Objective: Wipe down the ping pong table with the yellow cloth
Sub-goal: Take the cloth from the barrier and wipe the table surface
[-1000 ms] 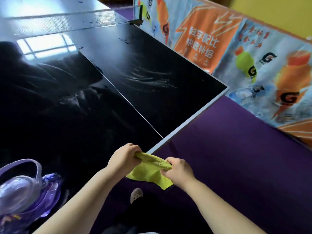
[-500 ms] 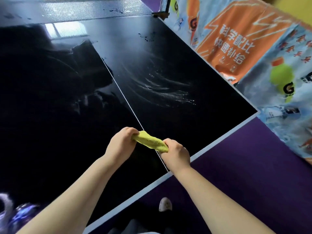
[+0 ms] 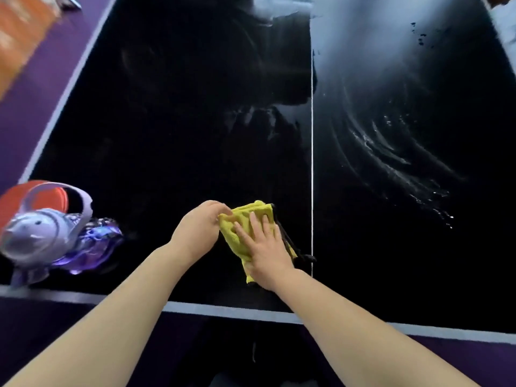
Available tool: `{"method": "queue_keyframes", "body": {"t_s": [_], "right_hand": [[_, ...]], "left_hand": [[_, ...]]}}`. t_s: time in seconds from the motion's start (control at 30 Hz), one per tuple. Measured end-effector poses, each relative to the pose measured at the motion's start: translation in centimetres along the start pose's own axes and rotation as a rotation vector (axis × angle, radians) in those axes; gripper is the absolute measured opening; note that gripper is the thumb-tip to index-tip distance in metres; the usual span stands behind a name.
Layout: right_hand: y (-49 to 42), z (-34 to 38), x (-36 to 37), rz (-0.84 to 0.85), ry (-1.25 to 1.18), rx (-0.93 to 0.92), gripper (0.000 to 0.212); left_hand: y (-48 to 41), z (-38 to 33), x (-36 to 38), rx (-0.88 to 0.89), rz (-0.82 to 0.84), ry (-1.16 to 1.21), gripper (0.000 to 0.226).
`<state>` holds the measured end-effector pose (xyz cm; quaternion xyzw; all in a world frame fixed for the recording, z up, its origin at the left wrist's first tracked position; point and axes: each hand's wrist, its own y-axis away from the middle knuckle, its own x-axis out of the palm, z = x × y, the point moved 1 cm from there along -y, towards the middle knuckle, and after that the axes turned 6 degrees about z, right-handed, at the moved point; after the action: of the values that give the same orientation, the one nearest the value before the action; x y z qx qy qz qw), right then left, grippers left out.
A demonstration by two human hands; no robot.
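The yellow cloth (image 3: 242, 222) lies folded on the black ping pong table (image 3: 173, 129), just left of the white centre line and near the front edge. My right hand (image 3: 266, 247) lies flat on top of the cloth with straight fingers, pressing it to the table. My left hand (image 3: 199, 229) pinches the cloth's left edge with curled fingertips. Curved wet streaks (image 3: 391, 157) mark the right half of the table.
A purple water jug with a loop handle (image 3: 46, 233) lies on the table at the front left, an orange-red object (image 3: 55, 195) behind it. The table's white front edge (image 3: 223, 310) runs below my hands. Purple floor (image 3: 25, 88) borders the left side.
The cloth has come down from being held twisted between both hands to lying on the table. My right hand has opened flat on it. The view has swung left and down.
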<state>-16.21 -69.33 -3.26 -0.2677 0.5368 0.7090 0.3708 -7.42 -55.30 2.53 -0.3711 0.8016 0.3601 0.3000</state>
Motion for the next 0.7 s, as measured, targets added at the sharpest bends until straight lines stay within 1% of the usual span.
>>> {"method": "queue_keyframes", "body": {"t_s": [0.07,0.17,0.3,0.4,0.53,0.6,0.7], "right_hand": [[-2.3,-0.4,0.0,0.043,0.053,0.016,0.077],[-5.5,-0.4,-0.6,0.028,0.088,0.058,0.075],[-7.9,1.0,-1.7,0.024,0.117,0.020,0.070],[-7.6,2.8,-1.3,0.066,0.191,-0.084,0.063],[-5.0,5.1,1.8,0.120,0.310,-0.321,0.059],[-3.6,5.0,3.3,0.124,0.358,-0.391,0.059],[-1.2,3.0,4.5,0.139,0.386,-0.436,0.060]], "left_hand": [[1.0,1.0,-0.2,-0.031,-0.073,0.030,0.038],[2.2,2.9,-0.3,-0.047,-0.152,0.034,0.037],[3.4,5.1,0.0,-0.082,-0.247,0.048,0.035],[4.0,6.2,0.4,-0.166,-0.306,0.070,0.033],[4.8,6.6,1.1,-0.289,-0.318,0.091,0.030],[5.2,6.2,1.6,-0.300,-0.304,0.070,0.030],[5.3,5.0,2.7,-0.277,-0.264,0.044,0.029]]}}
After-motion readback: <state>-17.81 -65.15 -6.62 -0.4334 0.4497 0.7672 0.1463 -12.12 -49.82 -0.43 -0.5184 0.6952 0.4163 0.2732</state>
